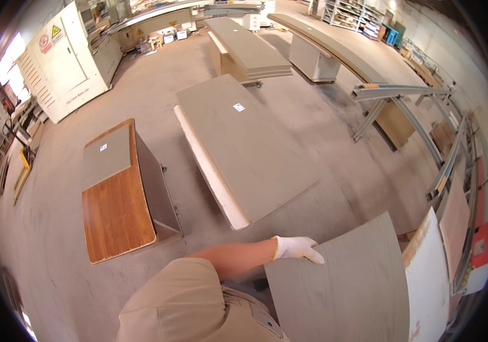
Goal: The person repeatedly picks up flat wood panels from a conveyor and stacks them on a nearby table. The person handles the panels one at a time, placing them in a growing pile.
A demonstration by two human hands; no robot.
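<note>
A grey-brown board [341,290] is at the lower right, beside the person's body. The left grip [299,249], in a white glove, grasps its upper left edge; the right grip is out of view, so its state I cannot tell. Right of the board stands a white panel [429,279]. Farther off are a larger sheet [249,154] and, left of it, a brown bench [116,211] carrying a small grey piece [110,159].

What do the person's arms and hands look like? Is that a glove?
Yes! The left hand wears a white glove that looks like soft cloth, with a thin yellowish edge at the wrist. The forearm is bare, and the short, loose sleeve is tan. The right hand and arm can't be seen here.
</note>
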